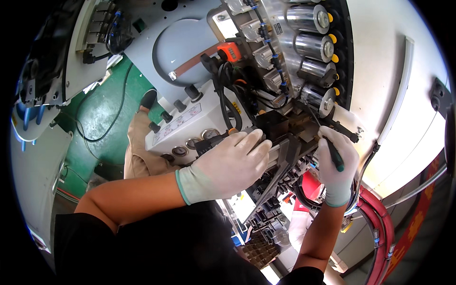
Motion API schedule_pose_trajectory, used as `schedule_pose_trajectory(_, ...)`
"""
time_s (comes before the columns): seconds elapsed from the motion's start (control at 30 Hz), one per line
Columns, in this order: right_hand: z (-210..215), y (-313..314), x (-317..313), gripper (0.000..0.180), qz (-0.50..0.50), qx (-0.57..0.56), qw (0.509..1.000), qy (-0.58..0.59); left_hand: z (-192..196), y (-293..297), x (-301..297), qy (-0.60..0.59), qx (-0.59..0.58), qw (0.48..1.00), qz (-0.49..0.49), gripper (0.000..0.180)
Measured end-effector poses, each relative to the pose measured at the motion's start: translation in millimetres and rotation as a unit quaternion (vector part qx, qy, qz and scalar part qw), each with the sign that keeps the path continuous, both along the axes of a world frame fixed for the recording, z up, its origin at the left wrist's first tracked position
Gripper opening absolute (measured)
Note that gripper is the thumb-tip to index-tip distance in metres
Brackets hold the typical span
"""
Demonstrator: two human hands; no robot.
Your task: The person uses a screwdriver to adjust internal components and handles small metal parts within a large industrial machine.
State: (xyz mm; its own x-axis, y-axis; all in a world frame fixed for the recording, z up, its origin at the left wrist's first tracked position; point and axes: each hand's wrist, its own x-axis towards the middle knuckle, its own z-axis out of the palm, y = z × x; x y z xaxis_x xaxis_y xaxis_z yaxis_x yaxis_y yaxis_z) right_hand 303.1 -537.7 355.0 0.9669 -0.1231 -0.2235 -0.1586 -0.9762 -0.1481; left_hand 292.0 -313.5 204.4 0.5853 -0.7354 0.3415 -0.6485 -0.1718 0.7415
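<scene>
The person's gloved left hand [228, 166] lies flat with fingers spread on the black metal assembly [280, 142] of the machine, gripping nothing, while the gloved right hand [336, 164] is closed around a dark-handled screwdriver [332, 152] pointed into that assembly below the row of silver cylinders [313, 47].

Both hands wear pale knitted cloth gloves, matt and slightly fuzzy: the left hand [230, 166] and the right hand [336, 164]. The cylinders [311, 45] shine as polished metal. The tool handle [335, 156] looks like dark green plastic. The block [273, 124] is matt black metal.
</scene>
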Motion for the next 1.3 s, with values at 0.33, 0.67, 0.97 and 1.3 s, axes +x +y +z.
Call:
schedule_pose_trajectory(0.33,-0.8,-10.3,0.8,0.020,-0.045,0.073,0.996,0.005,-1.5,-1.3,-1.3,-0.015,-0.009,1.000,0.010,0.037)
schedule_pose_trajectory(0.67,54.0,-10.5,-60.1,0.040,-0.163,0.389,0.899,-0.121,6.5,5.1,-0.3,0.128,-0.080,0.986,0.076,0.037)
schedule_pose_trajectory(0.97,41.4,30.9,-94.7,0.020,-0.175,0.512,0.834,-0.106,-11.3,22.4,12.9,0.242,-0.222,0.945,-0.011,0.012)
schedule_pose_trajectory(1.3,30.4,3.8,-110.9,0.036,-0.242,0.485,0.780,-0.314,-25.1,24.1,5.3,0.288,-0.216,0.932,0.043,0.013)
